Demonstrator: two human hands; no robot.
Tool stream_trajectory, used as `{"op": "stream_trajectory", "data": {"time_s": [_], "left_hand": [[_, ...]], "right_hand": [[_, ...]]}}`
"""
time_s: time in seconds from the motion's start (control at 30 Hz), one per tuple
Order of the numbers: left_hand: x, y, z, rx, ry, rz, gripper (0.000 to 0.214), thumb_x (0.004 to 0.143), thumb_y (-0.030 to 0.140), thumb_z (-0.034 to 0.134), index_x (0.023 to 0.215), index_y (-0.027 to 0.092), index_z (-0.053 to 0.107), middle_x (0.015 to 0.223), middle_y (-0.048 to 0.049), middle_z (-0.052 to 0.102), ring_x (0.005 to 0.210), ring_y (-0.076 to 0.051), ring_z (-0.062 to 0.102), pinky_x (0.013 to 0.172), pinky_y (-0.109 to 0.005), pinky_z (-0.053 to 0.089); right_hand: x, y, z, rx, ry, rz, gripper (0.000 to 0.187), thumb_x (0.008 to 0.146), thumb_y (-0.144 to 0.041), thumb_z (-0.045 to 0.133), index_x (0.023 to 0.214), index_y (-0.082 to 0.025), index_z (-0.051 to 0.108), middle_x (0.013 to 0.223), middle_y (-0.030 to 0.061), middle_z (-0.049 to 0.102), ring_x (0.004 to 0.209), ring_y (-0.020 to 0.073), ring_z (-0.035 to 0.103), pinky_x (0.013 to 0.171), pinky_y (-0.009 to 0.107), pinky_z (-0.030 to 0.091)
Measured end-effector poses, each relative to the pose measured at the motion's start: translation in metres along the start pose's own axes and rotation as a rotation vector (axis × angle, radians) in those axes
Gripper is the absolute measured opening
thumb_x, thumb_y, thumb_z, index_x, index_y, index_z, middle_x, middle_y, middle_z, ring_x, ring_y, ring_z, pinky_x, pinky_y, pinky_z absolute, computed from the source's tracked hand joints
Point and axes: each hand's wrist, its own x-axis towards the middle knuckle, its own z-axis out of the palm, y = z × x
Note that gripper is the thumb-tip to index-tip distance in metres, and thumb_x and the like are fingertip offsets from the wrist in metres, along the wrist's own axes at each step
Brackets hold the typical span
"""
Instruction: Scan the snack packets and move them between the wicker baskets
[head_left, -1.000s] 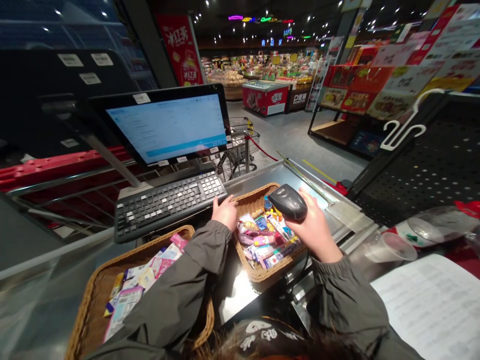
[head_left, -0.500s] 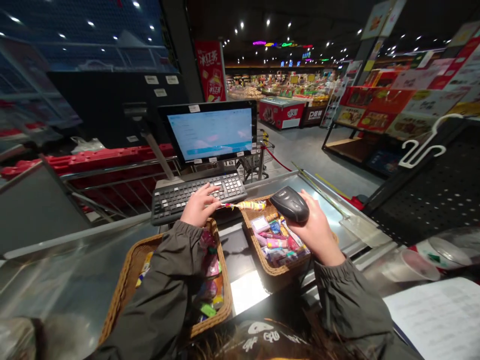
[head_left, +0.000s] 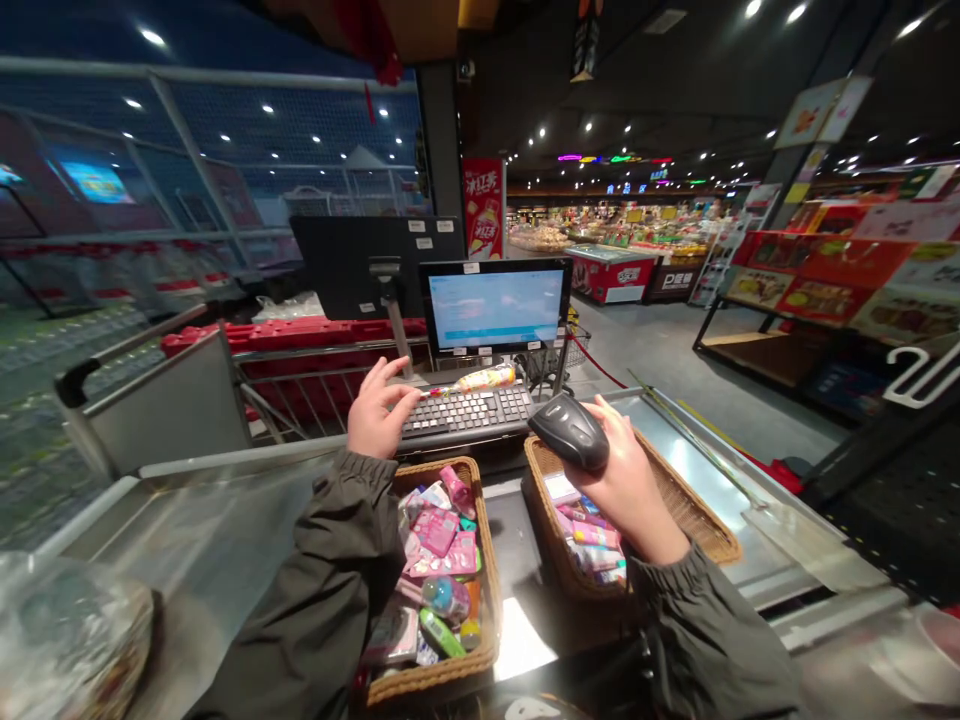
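Observation:
Between thumb and fingertips, my left hand (head_left: 377, 410) pinches one end of a small colourful wrapped packet (head_left: 486, 378), perhaps a candy. The packet stretches to the right above the black keyboard (head_left: 469, 412). My right hand (head_left: 619, 470) is wrapped round a black barcode scanner (head_left: 570, 432), its head turned to the left toward the packet. Below my left hand, a wicker basket (head_left: 493, 600) holds several pink, green and blue packaged items. Another wicker basket (head_left: 541, 510) with small packages lies under my right hand, which covers part of it.
A lit monitor (head_left: 499, 308) stands behind the keyboard, with a second dark screen (head_left: 375, 265) seen from its back. The metal counter (head_left: 217, 540) runs beneath everything. Plastic-wrapped goods (head_left: 67, 630) sit at lower left. A white hanger (head_left: 919, 375) hangs at right.
The view has swung left and tipped up. My left hand has moved left with the packet, from above the right basket's edge to over the keyboard. The scanner stays in my right hand.

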Motion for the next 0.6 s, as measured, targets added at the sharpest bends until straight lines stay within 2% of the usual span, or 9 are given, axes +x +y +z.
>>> {"op": "stream_trajectory", "data": {"time_s": [0.2, 0.4, 0.6], "left_hand": [[-0.002, -0.004, -0.01, 0.111, 0.156, 0.042, 0.026, 0.089, 0.037, 0.054, 0.076, 0.021, 0.071, 0.138, -0.0059, 0.059, 0.142, -0.03, 0.038, 0.117, -0.049, 0.033], [-0.004, -0.006, -0.013, 0.149, 0.184, 0.016, 0.027, 0.09, 0.038, 0.054, 0.074, 0.022, 0.069, 0.139, -0.0059, 0.058, 0.143, -0.031, 0.036, 0.116, -0.055, 0.03], [-0.006, -0.004, -0.016, 0.171, 0.212, 0.007, 0.027, 0.09, 0.038, 0.052, 0.076, 0.022, 0.069, 0.139, -0.0054, 0.058, 0.143, -0.03, 0.037, 0.117, -0.054, 0.029]], "right_hand": [[0.016, -0.02, 0.009, 0.007, 0.012, -0.076, 0.043, 0.073, -0.022, 0.06, 0.116, -0.021, 0.062, 0.136, 0.0153, 0.054, 0.143, 0.0406, 0.032, 0.112, 0.07, 0.024], [0.024, -0.035, 0.013, 0.007, -0.019, -0.084, 0.04, 0.073, -0.022, 0.061, 0.113, -0.019, 0.063, 0.135, 0.0165, 0.054, 0.142, 0.0425, 0.032, 0.111, 0.072, 0.024], [0.023, -0.035, 0.017, 0.027, -0.053, -0.071, 0.041, 0.071, -0.022, 0.061, 0.112, -0.021, 0.062, 0.131, 0.0143, 0.057, 0.142, 0.0422, 0.032, 0.111, 0.072, 0.023]]}}
